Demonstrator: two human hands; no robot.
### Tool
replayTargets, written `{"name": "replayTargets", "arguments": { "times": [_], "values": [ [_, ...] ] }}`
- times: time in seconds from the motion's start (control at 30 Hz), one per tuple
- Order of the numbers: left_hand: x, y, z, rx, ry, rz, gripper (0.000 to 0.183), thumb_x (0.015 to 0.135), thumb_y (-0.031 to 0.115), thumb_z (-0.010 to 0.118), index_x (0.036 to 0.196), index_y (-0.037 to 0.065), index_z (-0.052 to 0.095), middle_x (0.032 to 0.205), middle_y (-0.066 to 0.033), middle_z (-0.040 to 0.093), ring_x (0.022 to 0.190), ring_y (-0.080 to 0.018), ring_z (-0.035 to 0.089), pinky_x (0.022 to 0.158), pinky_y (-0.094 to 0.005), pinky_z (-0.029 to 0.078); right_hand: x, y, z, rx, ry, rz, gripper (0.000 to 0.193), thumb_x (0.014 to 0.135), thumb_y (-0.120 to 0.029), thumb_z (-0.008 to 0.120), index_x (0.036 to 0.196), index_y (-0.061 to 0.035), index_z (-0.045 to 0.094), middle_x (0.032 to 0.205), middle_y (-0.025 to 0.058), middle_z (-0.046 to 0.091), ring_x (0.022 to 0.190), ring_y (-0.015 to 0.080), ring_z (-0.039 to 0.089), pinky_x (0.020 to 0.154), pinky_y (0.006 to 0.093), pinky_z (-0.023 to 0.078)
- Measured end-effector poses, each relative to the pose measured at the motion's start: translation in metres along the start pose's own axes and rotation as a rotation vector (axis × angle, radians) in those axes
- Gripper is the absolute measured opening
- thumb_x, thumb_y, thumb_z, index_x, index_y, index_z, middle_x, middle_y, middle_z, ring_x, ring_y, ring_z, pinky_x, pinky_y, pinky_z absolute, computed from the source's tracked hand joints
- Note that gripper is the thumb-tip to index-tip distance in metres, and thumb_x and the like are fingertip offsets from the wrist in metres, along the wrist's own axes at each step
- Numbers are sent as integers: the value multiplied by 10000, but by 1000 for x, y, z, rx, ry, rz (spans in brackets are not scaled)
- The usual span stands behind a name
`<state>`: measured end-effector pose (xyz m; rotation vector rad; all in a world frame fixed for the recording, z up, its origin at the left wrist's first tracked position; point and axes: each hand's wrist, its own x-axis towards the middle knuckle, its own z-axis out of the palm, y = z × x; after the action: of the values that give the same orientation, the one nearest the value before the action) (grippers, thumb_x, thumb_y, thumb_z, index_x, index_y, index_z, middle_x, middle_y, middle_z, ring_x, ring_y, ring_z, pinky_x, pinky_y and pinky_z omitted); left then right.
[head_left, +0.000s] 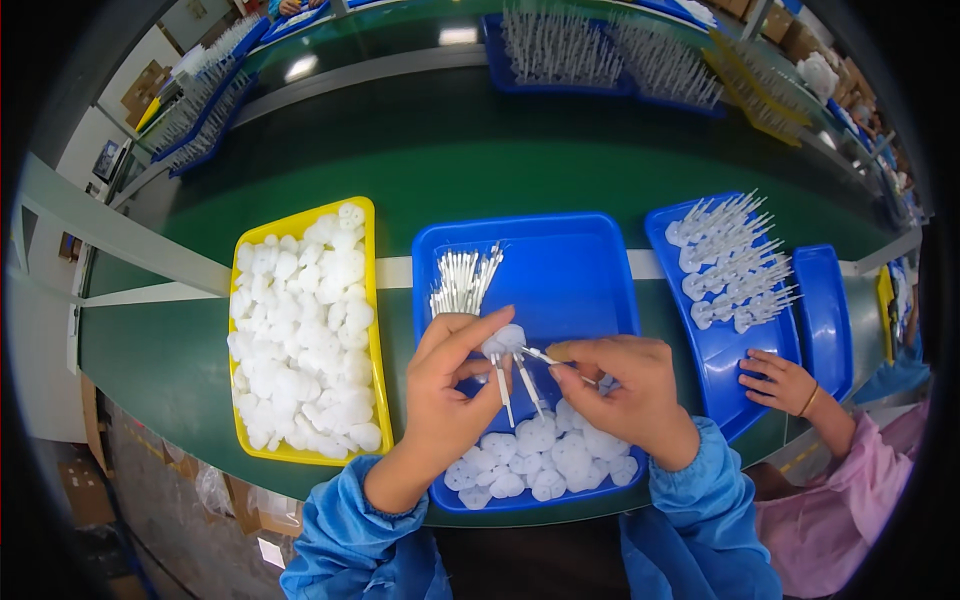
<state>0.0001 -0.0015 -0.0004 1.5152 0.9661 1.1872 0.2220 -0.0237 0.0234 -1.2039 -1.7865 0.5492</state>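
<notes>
In the head view, the left hand has its grip pinched on a rounded white disc, from which white sticks hang down over a blue tray. The right hand grasps a thin stick between thumb and forefinger, its tip right by the disc; whether the two touch is hard to tell. Inside the blue tray, a bundle of white rods lies at the far left, and a pile of white discs fills the near end, bearing dark marks too small to make out. To the left on the green counter stands a yellow tray heaped with white pieces. To the right, a second blue tray carries rows of discs with sticks pointing up; at its near end is another person's hand, below it a pink sleeve. Any print on the cartons at upper left is too small to read.
</notes>
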Motion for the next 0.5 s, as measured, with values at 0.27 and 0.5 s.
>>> {"name": "replayTargets", "arguments": {
  "times": [0.27, 0.5],
  "values": [
    [1, 0, 0, -7, 26, 21, 516, 924, -205, 652, 1410, -46, 713, 1285, -105, 585, 1151, -172, 696, 944, -255, 649, 1, -5, -1, -6, 5, 56, 203, 876, -57, 873, 1078, -70, 859, 618, 35, 654, 506, 149, 624, 506, 300, 480],
    [1, -2, 1, 164, 36, 124, 488, 890, -173, 709, 1330, 21, 790, 1266, -121, 669, 1089, -198, 735, 865, -284, 656, 1, -14, 0, -44, -42, 94, 193, 890, -92, 884, 1079, -70, 853, 645, 45, 689, 521, 158, 658, 505, 304, 489]
  ]
}}
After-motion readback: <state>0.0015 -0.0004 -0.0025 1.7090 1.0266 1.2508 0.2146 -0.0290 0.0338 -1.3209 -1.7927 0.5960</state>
